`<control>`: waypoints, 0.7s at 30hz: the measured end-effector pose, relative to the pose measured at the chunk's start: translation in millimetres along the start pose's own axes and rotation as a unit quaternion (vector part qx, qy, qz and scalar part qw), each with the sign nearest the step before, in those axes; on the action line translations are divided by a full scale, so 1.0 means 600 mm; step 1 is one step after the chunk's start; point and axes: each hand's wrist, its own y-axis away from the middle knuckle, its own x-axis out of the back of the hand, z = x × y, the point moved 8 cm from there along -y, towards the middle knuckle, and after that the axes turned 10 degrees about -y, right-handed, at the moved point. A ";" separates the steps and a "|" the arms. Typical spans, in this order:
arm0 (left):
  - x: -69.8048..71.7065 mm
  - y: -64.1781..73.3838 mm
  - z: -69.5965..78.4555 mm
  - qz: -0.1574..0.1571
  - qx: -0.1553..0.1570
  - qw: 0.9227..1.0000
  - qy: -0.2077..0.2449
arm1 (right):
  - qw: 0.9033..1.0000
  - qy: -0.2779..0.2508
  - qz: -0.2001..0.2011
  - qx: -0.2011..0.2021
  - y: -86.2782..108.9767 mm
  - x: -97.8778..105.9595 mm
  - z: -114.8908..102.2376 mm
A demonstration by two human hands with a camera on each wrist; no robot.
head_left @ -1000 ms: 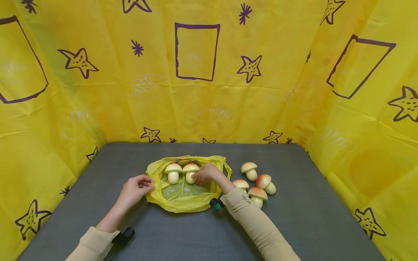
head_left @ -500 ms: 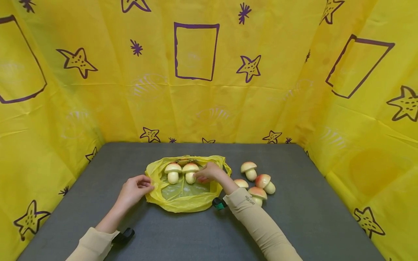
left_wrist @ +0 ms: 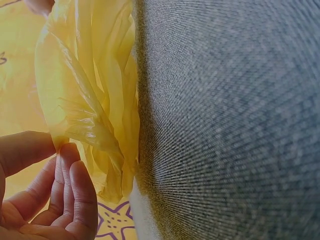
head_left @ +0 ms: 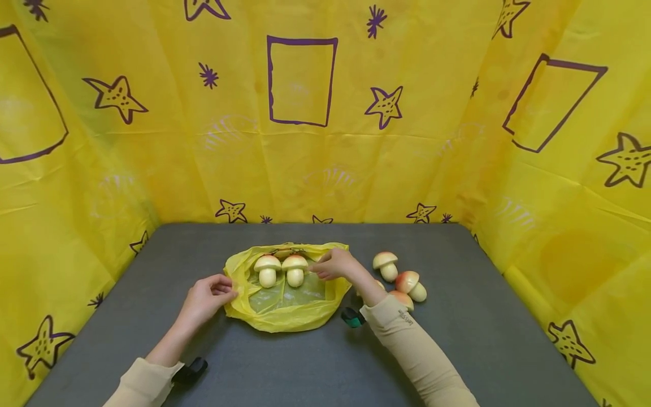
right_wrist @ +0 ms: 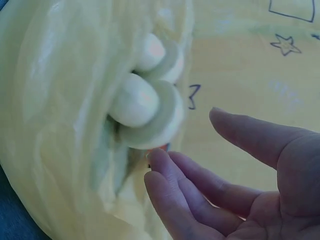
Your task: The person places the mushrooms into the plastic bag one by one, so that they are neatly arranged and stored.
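A yellow plastic bag (head_left: 285, 321) lies with its mouth spread wide. Two toy mushrooms with pale stems and reddish cap tops, the left mushroom (head_left: 268, 278) and the right mushroom (head_left: 295, 277), sit side by side inside it near the far rim. My left hand (head_left: 205, 299) pinches the bag's left edge between thumb and index finger, seen close in the left wrist view. Over the bag's right side is my right hand (head_left: 338, 265), thumb apart from the fingers and holding nothing. In the right wrist view its fingertips are right beside the nearer mushroom (right_wrist: 135, 102).
Several more mushrooms lie right of the bag on the grey table (head_left: 285, 370), among them an upright-capped mushroom (head_left: 387, 267) and a tilted mushroom (head_left: 412, 286). My right forearm partly covers others. Yellow cloth walls (head_left: 300, 169) with drawn stars enclose the table.
My right hand has let go of the right mushroom in the bag and drawn back to the right, its fingers parting. The left hand keeps its pinch on the bag's edge.
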 end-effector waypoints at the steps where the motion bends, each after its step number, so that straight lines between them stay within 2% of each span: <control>1: 0.000 0.000 0.000 0.000 0.001 1.000 0.000 | 1.000 0.000 -0.001 0.003 0.004 0.003 -0.002; 13: 0.000 0.002 0.002 0.000 0.002 1.000 -0.001 | 0.999 -0.005 0.023 0.039 0.047 0.052 -0.015; 21: -0.001 0.001 0.004 -0.001 0.004 1.000 -0.006 | 0.998 -0.019 0.037 0.040 0.068 0.083 -0.012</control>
